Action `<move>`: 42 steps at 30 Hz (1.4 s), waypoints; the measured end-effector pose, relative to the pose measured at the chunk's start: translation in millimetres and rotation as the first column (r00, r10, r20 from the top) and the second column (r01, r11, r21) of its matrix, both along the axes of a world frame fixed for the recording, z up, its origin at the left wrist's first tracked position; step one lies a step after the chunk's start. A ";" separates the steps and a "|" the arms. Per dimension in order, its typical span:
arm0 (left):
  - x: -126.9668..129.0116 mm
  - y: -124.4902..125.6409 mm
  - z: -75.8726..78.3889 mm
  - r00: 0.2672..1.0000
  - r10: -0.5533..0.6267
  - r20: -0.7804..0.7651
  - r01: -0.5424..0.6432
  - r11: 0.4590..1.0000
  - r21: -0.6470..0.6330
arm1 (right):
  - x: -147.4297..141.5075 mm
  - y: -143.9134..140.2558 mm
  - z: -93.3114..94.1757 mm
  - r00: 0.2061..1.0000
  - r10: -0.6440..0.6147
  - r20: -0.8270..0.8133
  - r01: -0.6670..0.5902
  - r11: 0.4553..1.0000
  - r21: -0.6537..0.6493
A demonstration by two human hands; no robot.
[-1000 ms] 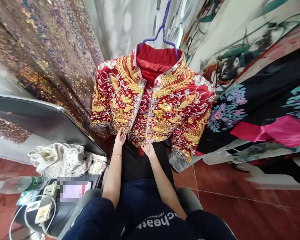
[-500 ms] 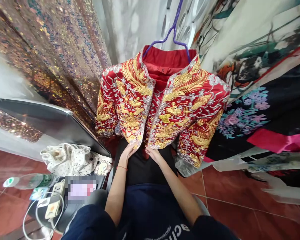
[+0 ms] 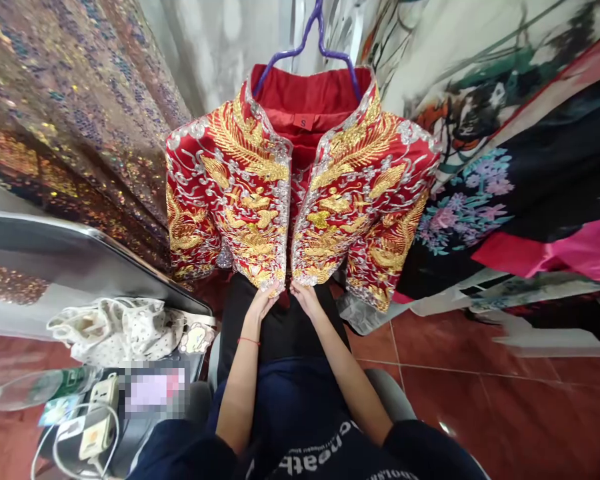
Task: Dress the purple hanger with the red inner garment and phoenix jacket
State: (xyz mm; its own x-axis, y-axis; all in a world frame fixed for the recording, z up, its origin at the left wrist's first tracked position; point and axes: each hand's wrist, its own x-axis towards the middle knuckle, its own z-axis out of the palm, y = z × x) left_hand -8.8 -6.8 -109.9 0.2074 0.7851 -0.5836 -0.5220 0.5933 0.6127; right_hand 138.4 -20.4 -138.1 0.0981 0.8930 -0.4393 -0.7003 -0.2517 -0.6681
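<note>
Fingers of the left hand [image 3: 263,303] curl up around the bottom corner of the left front panel of a red jacket [image 3: 300,193], pinching its hem just beside the centre opening, while the fingers of the right hand [image 3: 305,298] close in the same way on the bottom corner of the right front panel. Both hands sit close together, almost touching, directly under the jacket's open front. Thick gold and silver embroidery covers the jacket, which hangs facing the person on a purple hanger [image 3: 311,41], its red lining and a small size label showing inside the collar. A thin red string circles the left wrist. Behind the jacket's left sleeve hangs a sequinned fabric [image 3: 75,127], and to the right hang printed floral garments [image 3: 505,153] with a pink band across them. Low on the left, a grey tabletop [image 3: 75,257] carries a crumpled white dotted cloth [image 3: 120,327], with a power strip [image 3: 97,417] and its white cable nearer the person. Red tiled floor [image 3: 480,407] spreads below right.
</note>
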 end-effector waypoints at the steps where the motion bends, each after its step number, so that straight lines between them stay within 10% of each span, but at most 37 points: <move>1: 1.5 0.0 0.5 1.000 -0.006 -0.006 0.006 1.000 -0.004 | -1.4 -2.0 0.3 1.000 0.006 -0.001 -0.006 1.000 0.002; 42: 21.6 -14.6 16.7 0.995 -0.096 0.021 0.095 0.994 0.044 | -30.4 -23.3 26.3 0.979 -0.201 -0.046 0.196 0.976 -0.093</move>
State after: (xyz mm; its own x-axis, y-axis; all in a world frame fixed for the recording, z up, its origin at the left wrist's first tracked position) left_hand 12.8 -21.4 -93.2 0.2960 0.7852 -0.5439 -0.4787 0.6147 0.6269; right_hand 108.0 -43.7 -111.8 0.2435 0.8161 -0.5241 -0.7767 -0.1595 -0.6093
